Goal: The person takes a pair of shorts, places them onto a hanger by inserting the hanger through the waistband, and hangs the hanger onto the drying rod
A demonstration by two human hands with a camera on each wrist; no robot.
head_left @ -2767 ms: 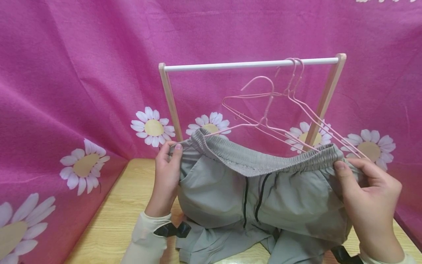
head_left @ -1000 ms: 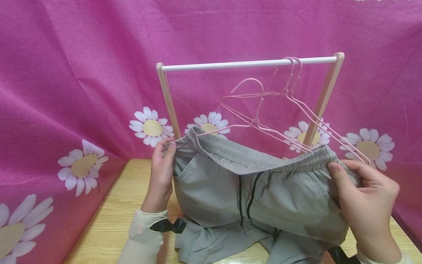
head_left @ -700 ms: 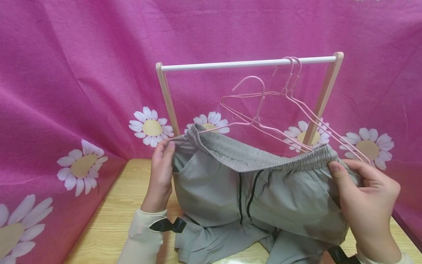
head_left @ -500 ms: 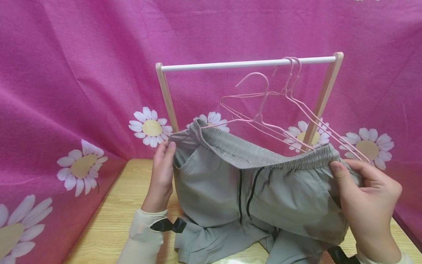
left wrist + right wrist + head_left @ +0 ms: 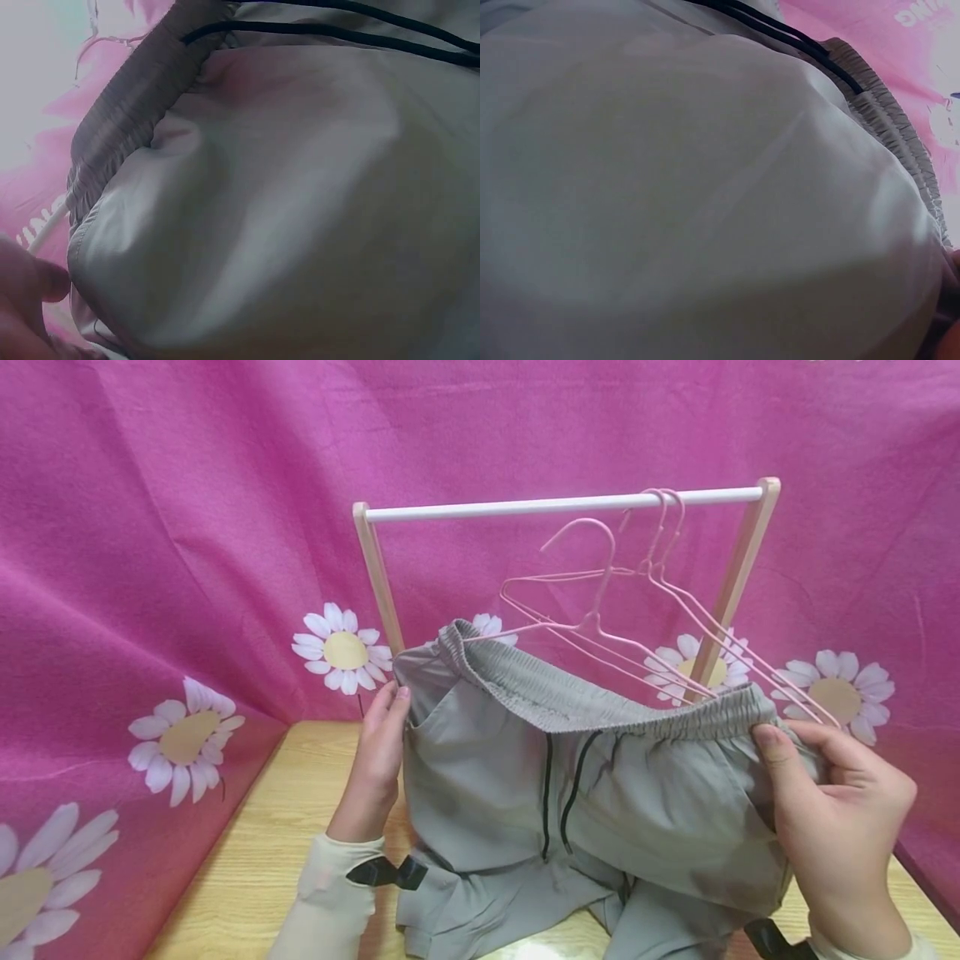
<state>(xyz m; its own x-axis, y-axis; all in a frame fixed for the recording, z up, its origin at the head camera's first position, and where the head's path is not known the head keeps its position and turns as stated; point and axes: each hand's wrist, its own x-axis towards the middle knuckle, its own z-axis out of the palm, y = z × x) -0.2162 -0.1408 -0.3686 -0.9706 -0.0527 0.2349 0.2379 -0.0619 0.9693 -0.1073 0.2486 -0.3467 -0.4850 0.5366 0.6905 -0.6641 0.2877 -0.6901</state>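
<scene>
Grey pants (image 5: 495, 793) with an elastic waistband and black drawstrings are spread between both hands in the head view. A pink wire hanger (image 5: 596, 602) has its arms inside the waistband, and its hook stands up free, below the rack's bar. My left hand (image 5: 375, 760) pinches the pants' left side by the pocket, under the waistband. My right hand (image 5: 847, 810) grips the right side just below the waistband, thumb in front. Both hanger ends are hidden by cloth. The pants' fabric (image 5: 262, 202) fills most of the left wrist view, as the cloth (image 5: 667, 187) does the right.
Behind the pants stands a clothes rack with a white bar (image 5: 510, 512) and wooden posts (image 5: 750, 568). Pink hangers (image 5: 678, 589) hang at the bar's right part. The wooden table (image 5: 277, 818) lies below. A pink daisy-patterned cloth (image 5: 187, 527) encloses the back and sides.
The waistband's left side and the hanger have risen, and the hook sits nearer the bar's height. My left hand has slid a little lower along the pants' side. The right hand is almost still.
</scene>
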